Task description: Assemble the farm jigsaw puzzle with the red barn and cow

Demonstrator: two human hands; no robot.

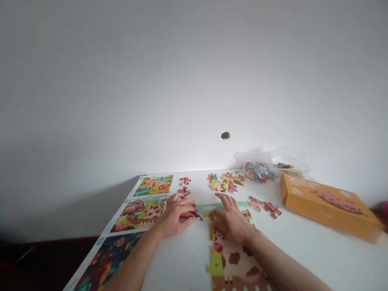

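My left hand (175,215) has its thumb and fingers around a red puzzle piece (192,214), just left of the partly joined puzzle. That puzzle (239,262) shows a brown-spotted cow on green and brown ground, with a pale green and blue strip along its top. Over its upper part rests my right hand (232,220), fingers spread, covering some of the picture. Loose pieces with a red barn (185,181) lie beyond my left hand, and another dark red piece (183,191) is near its fingertips.
A printed picture sheet (142,212) lies along the table's left edge. More loose pieces (226,182) sit at the back, and a few pink and red ones (265,206) to the right. Behind are clear bags of pieces (259,170). An orange puzzle box (327,206) stands far right.
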